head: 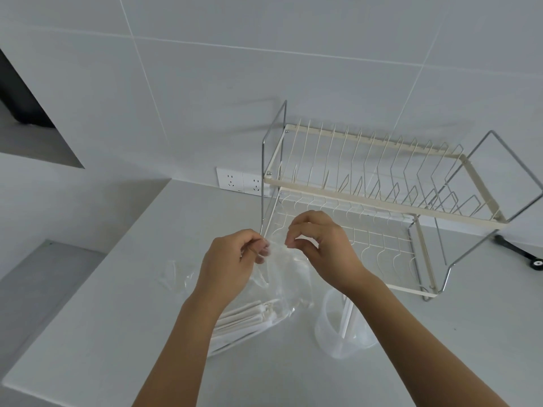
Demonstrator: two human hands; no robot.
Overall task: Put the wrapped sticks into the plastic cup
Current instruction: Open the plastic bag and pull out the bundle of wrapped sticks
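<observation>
The single head view looks forward and down, close over the counter (117, 289), facing the tiled wall (264, 69).

The wrapped sticks (244, 317) are thin white paper-sleeved rods, bundled side by side and lying nearly flat inside a clear plastic bag, just left of the plastic cup (342, 324). The cup is translucent and stands upright on its base. One white stick (346, 318) leans inside it, its upper end hidden.

the left forearm (188, 327) hides part of the white paper-wrapped sticks (244, 315); the right forearm (390, 312) covers the translucent plastic cup's (332, 327) far rim; a black wheeled object (526, 254) is cut off at right.
</observation>
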